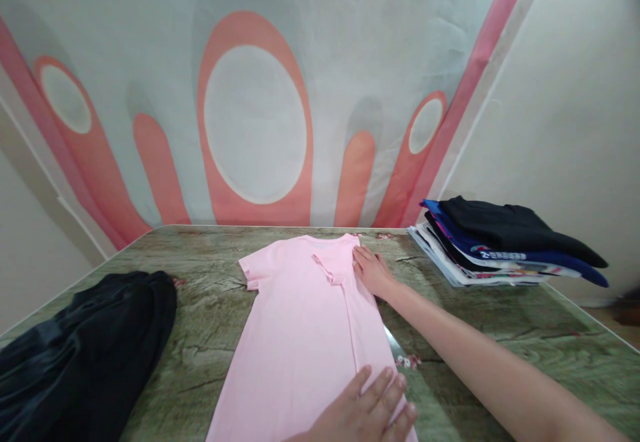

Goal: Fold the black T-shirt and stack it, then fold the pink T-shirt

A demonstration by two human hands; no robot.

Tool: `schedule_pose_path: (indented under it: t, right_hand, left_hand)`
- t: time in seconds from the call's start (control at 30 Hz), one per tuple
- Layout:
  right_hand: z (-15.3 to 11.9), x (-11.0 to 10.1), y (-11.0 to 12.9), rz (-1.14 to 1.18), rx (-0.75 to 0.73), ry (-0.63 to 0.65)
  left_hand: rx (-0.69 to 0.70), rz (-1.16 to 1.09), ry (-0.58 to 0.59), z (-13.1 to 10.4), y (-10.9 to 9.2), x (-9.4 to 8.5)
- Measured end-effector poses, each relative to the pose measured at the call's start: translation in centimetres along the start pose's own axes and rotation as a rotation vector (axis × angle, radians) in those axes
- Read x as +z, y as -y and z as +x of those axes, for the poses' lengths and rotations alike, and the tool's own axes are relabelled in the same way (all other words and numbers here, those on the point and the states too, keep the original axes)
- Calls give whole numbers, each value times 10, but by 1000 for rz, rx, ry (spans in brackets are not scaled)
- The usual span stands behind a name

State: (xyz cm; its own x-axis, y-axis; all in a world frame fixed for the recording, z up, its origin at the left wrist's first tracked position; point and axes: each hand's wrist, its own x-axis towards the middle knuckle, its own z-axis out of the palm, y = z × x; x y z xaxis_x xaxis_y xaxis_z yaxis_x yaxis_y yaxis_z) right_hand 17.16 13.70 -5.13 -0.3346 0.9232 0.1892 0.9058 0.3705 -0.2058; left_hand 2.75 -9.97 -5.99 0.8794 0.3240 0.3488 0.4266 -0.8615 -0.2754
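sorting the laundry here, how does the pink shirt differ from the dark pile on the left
The pink shirt lies spread flat mid-table with its right side folded over; the dark pile is bunched and unfolded at the left edge. The left hand and right hand both press on the pink shirt, while the dark pile goes untouched. Both rest on the same table.

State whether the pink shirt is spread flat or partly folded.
Partly folded: the pink shirt has its right side turned in; only the left sleeve sticks out.
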Motion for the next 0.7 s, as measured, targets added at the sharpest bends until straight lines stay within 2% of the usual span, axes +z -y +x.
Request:
schedule_pose_path:
  t: [0.13, 0.27, 0.4, 0.47, 0.57, 0.63, 0.7]
  right_hand:
    - [-60, -13, 18, 47, -130, 25]
    - [-122, -35, 33, 140, -271, 112]
    - [-171, -56, 43, 208, -349, 196]
    - [-189, -62, 48, 222, -366, 228]
    - [-200, -67, 52, 223, -388, 248]
    - [-196, -66, 52, 214, -396, 229]
    - [-182, -63, 47, 205, -389, 198]
  left_hand:
    - [3, -137, 45, 0, 2, -2]
    - [62, -370, 91, -1, -4, 9]
    - [93, -651, 247, 4, -16, 15]
    - [69, -781, 301, 8, -18, 6]
    - [3, -905, 279, 11, -10, -20]
    - [-84, -887, 231, 12, 0, -40]
    - [-185, -778, 214, 12, 9, -53]
